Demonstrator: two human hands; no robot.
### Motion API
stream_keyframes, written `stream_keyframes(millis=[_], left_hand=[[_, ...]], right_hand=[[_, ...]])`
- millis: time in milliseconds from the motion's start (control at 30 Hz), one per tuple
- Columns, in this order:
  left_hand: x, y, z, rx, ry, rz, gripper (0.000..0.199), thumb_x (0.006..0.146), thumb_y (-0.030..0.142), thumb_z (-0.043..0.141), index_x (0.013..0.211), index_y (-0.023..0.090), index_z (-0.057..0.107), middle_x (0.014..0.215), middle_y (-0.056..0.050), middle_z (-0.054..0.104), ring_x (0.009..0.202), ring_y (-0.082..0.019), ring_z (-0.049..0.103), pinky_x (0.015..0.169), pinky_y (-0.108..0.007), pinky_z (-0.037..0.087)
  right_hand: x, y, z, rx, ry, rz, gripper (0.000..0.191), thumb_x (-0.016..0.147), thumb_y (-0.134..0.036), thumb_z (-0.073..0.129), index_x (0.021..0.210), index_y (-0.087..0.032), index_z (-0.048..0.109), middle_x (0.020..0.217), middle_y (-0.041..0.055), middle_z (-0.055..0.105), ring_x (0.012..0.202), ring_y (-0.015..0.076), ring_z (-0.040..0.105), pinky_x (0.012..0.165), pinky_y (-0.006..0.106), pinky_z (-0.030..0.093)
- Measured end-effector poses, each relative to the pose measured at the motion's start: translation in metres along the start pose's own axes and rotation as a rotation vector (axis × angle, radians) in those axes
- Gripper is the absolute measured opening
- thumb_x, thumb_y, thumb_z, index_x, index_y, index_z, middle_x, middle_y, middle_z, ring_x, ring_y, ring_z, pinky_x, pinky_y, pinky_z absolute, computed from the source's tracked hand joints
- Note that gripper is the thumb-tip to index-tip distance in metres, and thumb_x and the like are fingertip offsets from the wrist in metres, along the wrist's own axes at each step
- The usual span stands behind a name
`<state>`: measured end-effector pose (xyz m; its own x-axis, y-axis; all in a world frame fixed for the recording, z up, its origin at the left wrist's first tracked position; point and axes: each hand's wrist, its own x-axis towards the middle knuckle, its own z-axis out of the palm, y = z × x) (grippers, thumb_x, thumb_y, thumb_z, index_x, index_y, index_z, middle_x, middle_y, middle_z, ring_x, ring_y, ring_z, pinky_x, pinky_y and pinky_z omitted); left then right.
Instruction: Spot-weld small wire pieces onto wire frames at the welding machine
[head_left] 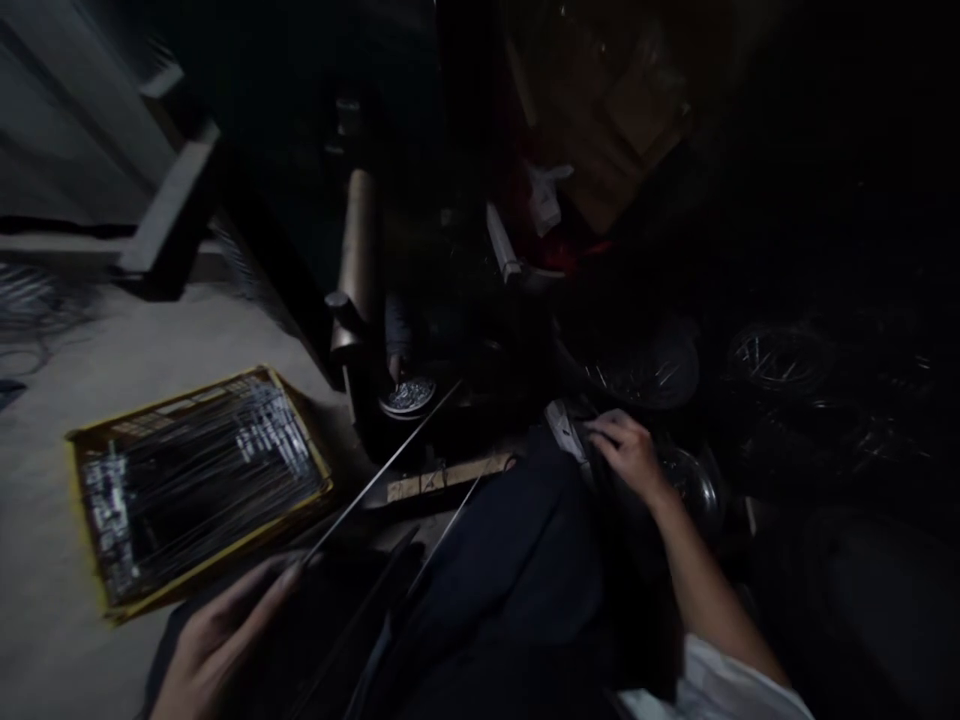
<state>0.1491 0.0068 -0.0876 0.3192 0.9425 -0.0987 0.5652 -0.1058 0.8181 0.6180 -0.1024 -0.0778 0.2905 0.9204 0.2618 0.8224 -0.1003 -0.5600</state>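
Observation:
At the lower left, my left hand (240,625) is closed on a thin metal rod (375,475), which slants up and right toward a machine. My right hand (630,455) is on the right side of my dark-clothed leg, its thumb and fingers pinched together. Whatever they may hold is too dark and small to make out. Just left of those fingers lies a pale, wrapped-looking object (566,430). A second thin rod (454,520) runs alongside my leg. Beyond the first rod's tip sits a round dish (409,395) of small shiny pieces.
A yellow crate (202,595) full of thin metal rods stands on the floor at left. Behind it rises a machine with a metal cylinder (356,250). A wooden strip (450,477) lies ahead. Round containers (780,358) with shiny pieces stand in the dark at right.

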Motion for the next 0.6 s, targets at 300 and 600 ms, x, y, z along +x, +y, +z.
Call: stream_keyframes(millis=[300,600], left_hand=[[0.015,-0.009,-0.002,-0.271,0.069,0.013,0.031,0.084,0.046,0.062,0.100,0.021,0.070,0.092,-0.001,0.070,0.088,-0.022,0.062,0.079,-0.029,0.051],[0.034,0.011,0.016,-0.186,0.114,0.242,0.032,0.087,0.043,0.052,0.091,0.015,0.067,0.078,-0.003,0.068,0.073,-0.018,0.061,0.066,-0.025,0.047]], right_hand=[[-0.117,-0.054,0.030,0.007,-0.058,0.221,0.032,0.090,-0.045,0.059,0.114,-0.023,0.058,0.111,0.0108,0.058,0.096,0.0265,0.063,0.084,0.041,0.055],[-0.081,-0.049,0.052,-0.080,-0.145,0.356,0.038,0.077,-0.046,0.071,0.102,-0.021,0.059,0.089,0.0080,0.066,0.085,0.0282,0.066,0.072,0.039,0.055]])
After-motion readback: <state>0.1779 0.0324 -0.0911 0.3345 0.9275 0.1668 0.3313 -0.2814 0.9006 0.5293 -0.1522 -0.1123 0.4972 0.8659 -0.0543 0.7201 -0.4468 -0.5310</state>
